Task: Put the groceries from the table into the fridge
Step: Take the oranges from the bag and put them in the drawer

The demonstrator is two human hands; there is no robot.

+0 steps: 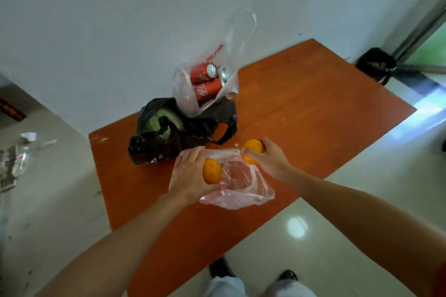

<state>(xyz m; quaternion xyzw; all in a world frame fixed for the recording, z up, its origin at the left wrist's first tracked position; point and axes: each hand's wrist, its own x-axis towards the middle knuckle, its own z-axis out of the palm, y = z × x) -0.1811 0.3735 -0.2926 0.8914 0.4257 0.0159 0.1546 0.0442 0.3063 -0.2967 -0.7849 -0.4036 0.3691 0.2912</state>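
Note:
On the orange-brown table (pixel 313 113) my left hand (pixel 189 173) grips one orange (pixel 212 171) over a crumpled pink plastic bag (pixel 241 188). My right hand (pixel 268 159) holds two oranges together, one above (pixel 253 146) and one below (pixel 248 159), at the bag's far edge. Behind them a black bag (pixel 169 135) holds a green melon (pixel 166 118). A clear bag (pixel 205 79) with red soda cans (pixel 205 72) leans against the wall.
The table stands against a white wall. A black bin (pixel 376 64) sits on the floor past the table's right corner. Litter and a plastic bottle (pixel 23 157) lie on the floor at the left. My feet show below the table's near edge.

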